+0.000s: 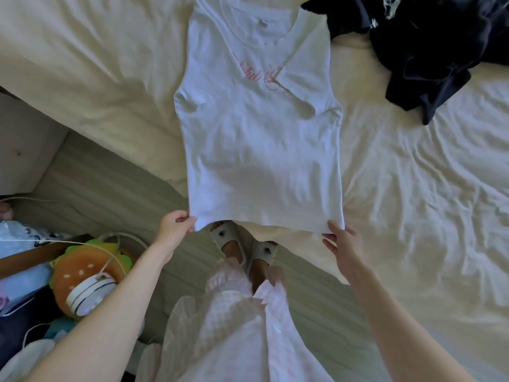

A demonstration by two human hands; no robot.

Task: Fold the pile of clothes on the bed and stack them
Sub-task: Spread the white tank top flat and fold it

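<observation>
Lying flat across the corner of the bed (413, 188), the white T-shirt (259, 139) fills the centre of your view, its neckline at 12 o'clock, its hem at 6 o'clock, and both sleeves tucked out of sight behind the body. Pink script shows faintly through the fabric just below the collar. Your 2 hands hold the hem's 2 corners. Your left hand (176, 227), at 7 o'clock of the shirt, pinches its corner between curled fingers and thumb, and that corner hangs clear of the mattress edge. Your right hand (341, 244), at 5 o'clock, grips the other corner, thumb on top and fingers underneath. A crumpled dark garment (429, 51) lies on the cream sheet at 2 o'clock, just beside the shirt's shoulder. Your feet in pale sandals (242, 246) stand on the floor directly below the hem. At 8 o'clock, on the floor, a burger-shaped cushion (80, 268) carries white headphones (88, 293) with a trailing cable.
</observation>
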